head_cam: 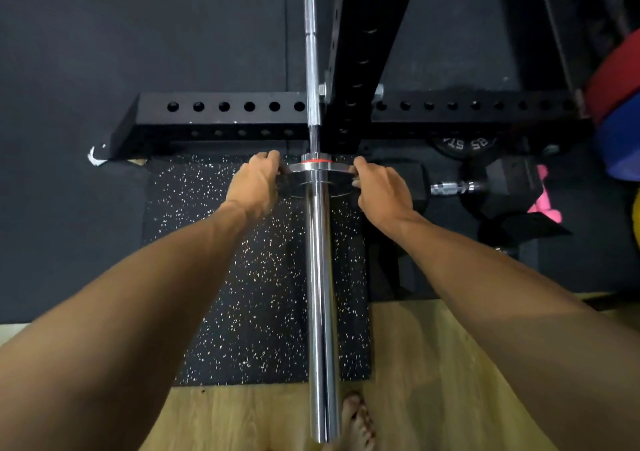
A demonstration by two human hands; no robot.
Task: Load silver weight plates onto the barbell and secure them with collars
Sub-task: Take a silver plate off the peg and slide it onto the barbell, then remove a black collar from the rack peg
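Both hands are gripping the silver plate (320, 182) far up the barbell sleeve (322, 295) against the red-ringed collar (316, 162), left hand (255, 184) fingers curling over its left edge, right hand (381, 187) fingers clamping its right.

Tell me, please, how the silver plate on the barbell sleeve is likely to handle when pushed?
The silver plate looks like polished metal, so probably heavy for its size and rigid. Threaded on the smooth chrome barbell sleeve, it should slide easily. Both the left hand and right hand grip its rim, suggesting slick edges.
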